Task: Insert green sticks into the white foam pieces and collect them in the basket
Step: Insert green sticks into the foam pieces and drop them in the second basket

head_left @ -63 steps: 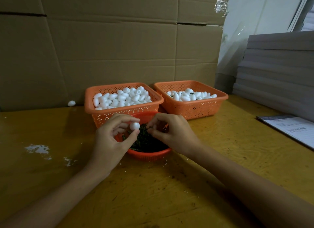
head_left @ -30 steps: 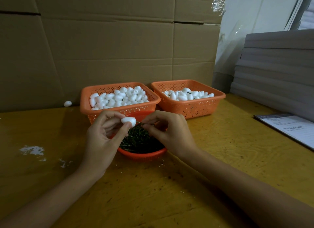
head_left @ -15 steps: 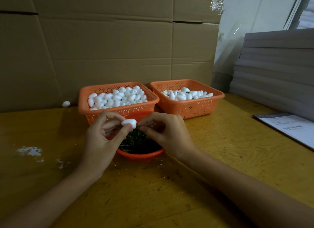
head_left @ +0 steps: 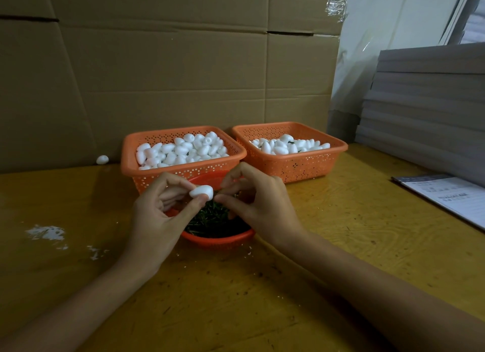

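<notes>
My left hand (head_left: 157,217) pinches a white foam piece (head_left: 201,191) between thumb and fingers, above a round orange bowl (head_left: 217,240) of green sticks (head_left: 210,217). My right hand (head_left: 258,204) is right beside the foam piece, thumb and forefinger pinched together at its right end; the green stick between them is barely visible. Behind the bowl stand two orange baskets: the left basket (head_left: 131,152) is heaped with plain foam pieces, the right basket (head_left: 338,147) holds a shallower layer, some with green sticks.
A loose foam piece (head_left: 102,159) lies by the cardboard wall at the left. White foam crumbs (head_left: 46,232) dot the yellow table. A printed sheet (head_left: 446,194) lies at the right edge, below a stack of grey boards (head_left: 430,102).
My right fingertips have closed in on the foam piece's right end, and the exposed stick between the hands has shortened. Earlier the right hand was picking in the bowl.
</notes>
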